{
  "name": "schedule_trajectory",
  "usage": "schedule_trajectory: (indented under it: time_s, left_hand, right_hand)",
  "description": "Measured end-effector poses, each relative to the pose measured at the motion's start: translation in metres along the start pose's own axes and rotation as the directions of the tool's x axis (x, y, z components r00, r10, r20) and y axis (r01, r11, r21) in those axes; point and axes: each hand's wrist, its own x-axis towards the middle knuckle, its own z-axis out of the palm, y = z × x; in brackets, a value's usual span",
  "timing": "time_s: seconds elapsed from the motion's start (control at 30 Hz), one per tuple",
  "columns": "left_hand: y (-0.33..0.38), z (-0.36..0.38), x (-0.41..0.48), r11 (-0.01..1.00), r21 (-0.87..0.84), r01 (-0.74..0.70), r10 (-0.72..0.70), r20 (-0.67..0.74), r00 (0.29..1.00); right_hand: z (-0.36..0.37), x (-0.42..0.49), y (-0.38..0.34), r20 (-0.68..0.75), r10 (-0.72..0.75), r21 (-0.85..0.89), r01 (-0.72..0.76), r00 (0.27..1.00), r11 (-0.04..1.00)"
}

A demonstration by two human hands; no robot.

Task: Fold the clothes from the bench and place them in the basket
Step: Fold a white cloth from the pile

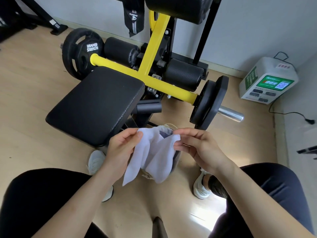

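Observation:
A pair of white socks (pixel 154 157) hangs between my hands, their toes pointing down. My left hand (pixel 120 148) pinches the upper left edge of the socks. My right hand (pixel 197 145) pinches the cuff at the upper right. Directly below and behind the socks stands the basket (pixel 169 125), mostly hidden by them; only bits of its pale rim and some fabric inside show. The black padded bench seat (pixel 96 103) lies to the upper left with nothing on it.
A yellow-framed weight machine (pixel 151 54) with black rollers and weight plates (pixel 80 52) stands behind the bench. A steel bar end (pixel 231 114) juts out at the right. A white charging box (pixel 269 79) sits by the wall. My shoes (pixel 96 161) rest on the wooden floor.

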Motion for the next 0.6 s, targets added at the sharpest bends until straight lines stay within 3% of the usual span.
schedule_trajectory:
  time_s: [0.13, 0.27, 0.4, 0.6]
  left_hand:
    - [0.001, 0.008, -0.007, 0.999, -0.026, -0.031, 0.032, 0.038, 0.999]
    - [-0.001, 0.011, -0.011, 1.0, -0.019, -0.014, 0.015, 0.061, 0.998]
    - [-0.003, 0.011, -0.014, 1.0, -0.004, 0.002, -0.002, 0.081, 0.997]
    - [-0.011, 0.014, -0.014, 0.999, 0.024, -0.021, 0.019, 0.116, 0.993]
  right_hand:
    - [0.013, -0.004, 0.002, 0.067, -0.07, -0.02, 0.072, 0.995, 0.997]
    - [0.02, -0.004, 0.005, 0.048, -0.192, -0.184, 0.198, 0.98, 0.963]
    - [0.023, 0.001, 0.01, 0.082, -0.338, -0.388, 0.342, 0.938, 0.856]
    - [0.034, 0.001, 0.012, 0.119, -0.275, -0.448, 0.299, 0.954, 0.842]
